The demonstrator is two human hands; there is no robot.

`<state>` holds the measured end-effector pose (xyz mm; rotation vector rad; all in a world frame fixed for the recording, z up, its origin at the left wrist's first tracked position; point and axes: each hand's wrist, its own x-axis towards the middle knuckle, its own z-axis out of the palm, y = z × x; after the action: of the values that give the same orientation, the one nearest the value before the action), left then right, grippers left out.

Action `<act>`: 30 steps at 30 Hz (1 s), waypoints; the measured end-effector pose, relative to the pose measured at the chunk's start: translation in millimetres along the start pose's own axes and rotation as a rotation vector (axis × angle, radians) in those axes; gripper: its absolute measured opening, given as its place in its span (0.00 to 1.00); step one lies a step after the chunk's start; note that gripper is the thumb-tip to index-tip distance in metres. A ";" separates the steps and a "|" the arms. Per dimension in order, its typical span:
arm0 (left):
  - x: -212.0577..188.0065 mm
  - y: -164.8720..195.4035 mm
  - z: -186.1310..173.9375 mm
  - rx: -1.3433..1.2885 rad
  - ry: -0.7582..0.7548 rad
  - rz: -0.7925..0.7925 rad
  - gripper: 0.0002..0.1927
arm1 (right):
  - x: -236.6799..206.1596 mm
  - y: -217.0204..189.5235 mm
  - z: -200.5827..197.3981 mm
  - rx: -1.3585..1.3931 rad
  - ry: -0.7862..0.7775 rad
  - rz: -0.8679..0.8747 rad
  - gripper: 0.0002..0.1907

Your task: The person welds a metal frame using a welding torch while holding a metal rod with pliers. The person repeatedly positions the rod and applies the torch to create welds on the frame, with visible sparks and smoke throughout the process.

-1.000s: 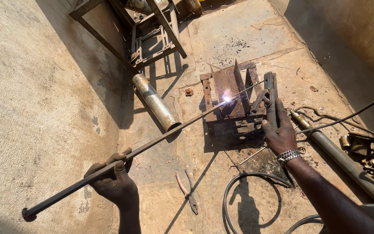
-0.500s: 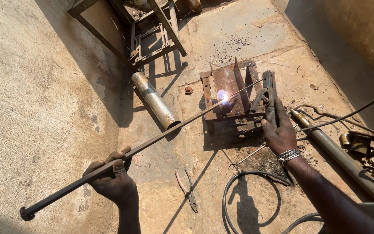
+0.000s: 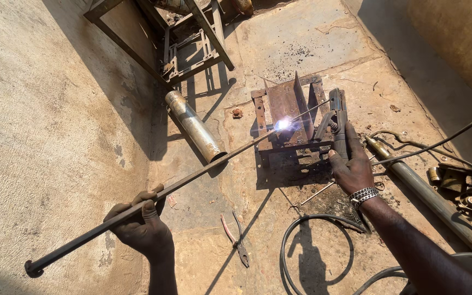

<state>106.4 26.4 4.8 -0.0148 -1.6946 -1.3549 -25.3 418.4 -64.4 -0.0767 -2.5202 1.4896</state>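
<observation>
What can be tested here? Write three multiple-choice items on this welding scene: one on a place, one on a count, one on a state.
1. Where do the red-handled pliers lie?
A. on the concrete floor between the two hands
B. on the rusty steel workpiece
C. in the left hand

2. How many hands grip the long dark steel rod?
A. none
B. one
C. two

3. What is the state at the rod's far end?
A. cold and dark
B. a bright arc glows
C. under water

Answers: 1 A, they rest on bare floor; 2 B, only the left hand grips it, the right hand holds the black electrode holder; 3 B, a white-blue arc shines on the workpiece.
</observation>
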 end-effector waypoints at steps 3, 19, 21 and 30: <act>0.7 -0.9 0.2 -0.014 0.010 -0.009 0.16 | -1.2 -3.4 -1.5 0.030 0.037 -0.081 0.45; 2.0 0.3 5.8 0.007 0.017 -0.027 0.16 | 7.6 -7.4 -7.4 0.074 0.020 0.074 0.45; 2.2 1.2 6.2 0.011 0.017 -0.031 0.16 | 6.2 -7.8 -8.6 0.214 -0.005 0.242 0.46; 2.9 0.0 4.0 -0.042 0.017 -0.040 0.16 | -5.6 4.0 -32.8 0.460 0.113 0.187 0.49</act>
<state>102.3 28.0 6.9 0.0062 -1.6602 -1.4160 -13.3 447.7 -53.5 -0.3191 -2.0718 2.0355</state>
